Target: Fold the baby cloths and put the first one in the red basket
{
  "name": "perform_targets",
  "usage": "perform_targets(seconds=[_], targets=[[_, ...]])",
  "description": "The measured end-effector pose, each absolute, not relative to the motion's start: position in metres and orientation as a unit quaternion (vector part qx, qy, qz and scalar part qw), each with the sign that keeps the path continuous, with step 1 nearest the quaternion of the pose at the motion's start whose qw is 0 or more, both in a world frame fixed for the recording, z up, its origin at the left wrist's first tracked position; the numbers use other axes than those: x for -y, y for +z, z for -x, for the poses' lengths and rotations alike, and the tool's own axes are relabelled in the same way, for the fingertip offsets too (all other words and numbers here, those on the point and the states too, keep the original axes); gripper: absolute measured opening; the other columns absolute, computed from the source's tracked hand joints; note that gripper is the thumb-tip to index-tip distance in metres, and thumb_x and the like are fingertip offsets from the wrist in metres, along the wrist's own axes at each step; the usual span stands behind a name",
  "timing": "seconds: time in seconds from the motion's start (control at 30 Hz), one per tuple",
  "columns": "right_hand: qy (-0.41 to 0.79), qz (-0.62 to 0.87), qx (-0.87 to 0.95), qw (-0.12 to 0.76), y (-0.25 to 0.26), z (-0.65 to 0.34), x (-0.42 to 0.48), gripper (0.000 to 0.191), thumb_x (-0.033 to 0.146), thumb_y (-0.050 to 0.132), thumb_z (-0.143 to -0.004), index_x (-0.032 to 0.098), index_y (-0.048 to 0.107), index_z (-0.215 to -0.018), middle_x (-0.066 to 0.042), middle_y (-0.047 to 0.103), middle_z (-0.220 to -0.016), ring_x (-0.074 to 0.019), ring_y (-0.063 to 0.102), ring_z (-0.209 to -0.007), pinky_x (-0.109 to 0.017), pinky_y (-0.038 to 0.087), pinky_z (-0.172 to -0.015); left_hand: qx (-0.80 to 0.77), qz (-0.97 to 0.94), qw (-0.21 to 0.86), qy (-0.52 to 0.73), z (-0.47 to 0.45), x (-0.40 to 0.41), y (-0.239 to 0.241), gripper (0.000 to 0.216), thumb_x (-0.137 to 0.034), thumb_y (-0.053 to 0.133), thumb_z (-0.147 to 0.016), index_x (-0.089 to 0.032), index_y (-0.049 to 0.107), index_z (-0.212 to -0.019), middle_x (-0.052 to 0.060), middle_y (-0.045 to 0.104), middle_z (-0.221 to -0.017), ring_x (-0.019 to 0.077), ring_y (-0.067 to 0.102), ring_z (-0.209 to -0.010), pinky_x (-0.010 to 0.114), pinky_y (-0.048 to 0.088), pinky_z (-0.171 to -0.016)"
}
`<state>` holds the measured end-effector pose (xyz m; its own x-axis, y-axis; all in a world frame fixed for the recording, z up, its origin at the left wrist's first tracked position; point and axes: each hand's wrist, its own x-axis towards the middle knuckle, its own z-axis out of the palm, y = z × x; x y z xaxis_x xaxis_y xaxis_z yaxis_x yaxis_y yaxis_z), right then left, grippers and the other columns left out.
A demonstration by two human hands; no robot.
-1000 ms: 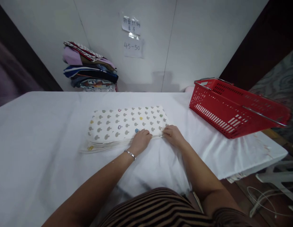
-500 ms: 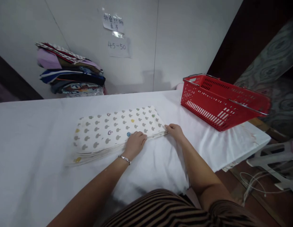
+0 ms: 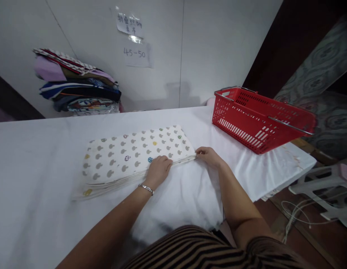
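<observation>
A white cloth [image 3: 140, 153] printed with grey, yellow, purple, green and blue mushroom-like shapes lies folded in several layers on the table. Its layers show along the near edge and fan out a little at the near left corner. My left hand [image 3: 159, 170], with a bracelet at the wrist, rests flat on top by the middle of the near edge, fingers laid over the cloth. At the near right corner, my right hand [image 3: 207, 155] pinches the cloth's edge between thumb and fingers.
A red plastic basket [image 3: 246, 123] with metal handles stands at the right of the white-covered table [image 3: 41, 157]. Behind the table, at left, is a pile of folded clothes [image 3: 78, 84]. Handwritten paper signs [image 3: 137, 56] hang on the wall. A white stool [image 3: 325, 183] and cables are at lower right.
The view has shifted slightly, so things sit a little further left. My right-hand fingers have shifted slightly at the cloth's corner; my left hand stays on the cloth.
</observation>
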<state>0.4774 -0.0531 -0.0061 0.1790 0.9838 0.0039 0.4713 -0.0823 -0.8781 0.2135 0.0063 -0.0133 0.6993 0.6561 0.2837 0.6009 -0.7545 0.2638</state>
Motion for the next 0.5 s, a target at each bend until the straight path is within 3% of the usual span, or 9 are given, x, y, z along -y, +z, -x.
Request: perform_targets(seconds=[0.5], targets=[[0.258,0.685,0.581,0.357,-0.0037,-0.4714,0.0539,0.021,0.031,0.062,-0.068,0.019,0.068,-0.084,0.001,0.059,-0.069,-0.0109,0.048,-0.06,-0.023,0.037,-0.055,-0.344,-0.919,0.074,0.18,-0.2136,-0.006,-0.0135,0.022,-0.023,0.043,-0.088,-0.02,0.065,-0.091,0.005,0.058,-0.086,0.0183,0.049,-0.083,0.033,0.039,-0.075]])
